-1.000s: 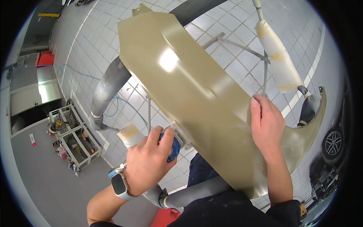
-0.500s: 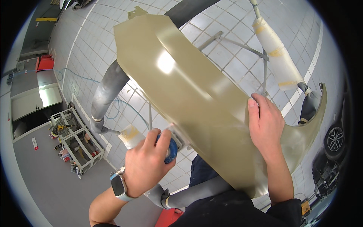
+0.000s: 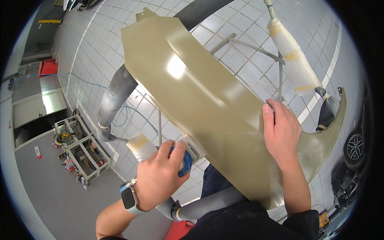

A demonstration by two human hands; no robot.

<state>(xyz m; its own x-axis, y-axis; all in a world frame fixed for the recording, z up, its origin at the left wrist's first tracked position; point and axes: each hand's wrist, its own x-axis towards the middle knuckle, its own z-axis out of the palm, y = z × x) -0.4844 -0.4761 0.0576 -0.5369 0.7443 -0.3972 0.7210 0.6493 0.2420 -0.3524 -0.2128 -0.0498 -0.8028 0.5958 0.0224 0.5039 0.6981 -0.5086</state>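
An olive-beige car fender point(image 3: 200, 80) lies diagonally across a padded stand. My left hand point(image 3: 160, 172), a watch on its wrist, is closed over a blue air sander point(image 3: 185, 163) with a hose fitting near the wrist; the sander's square pad, slightly blurred, is against the fender's lower left edge. My right hand point(image 3: 282, 136) grips the fender's right edge, fingers together and thumb on the surface.
Padded stand arms point(image 3: 114, 96) and a foam-wrapped one point(image 3: 294, 56) surround the fender over tiled floor. A blue hose crosses behind. A metal cart point(image 3: 82, 146) with tools stands left, near a red object point(image 3: 48, 67). A dark car wheel point(image 3: 354, 148) is at right.
My left hand and the sander have moved a little down and right along the fender's edge. The view has shifted slightly. My right hand keeps its grip on the panel.
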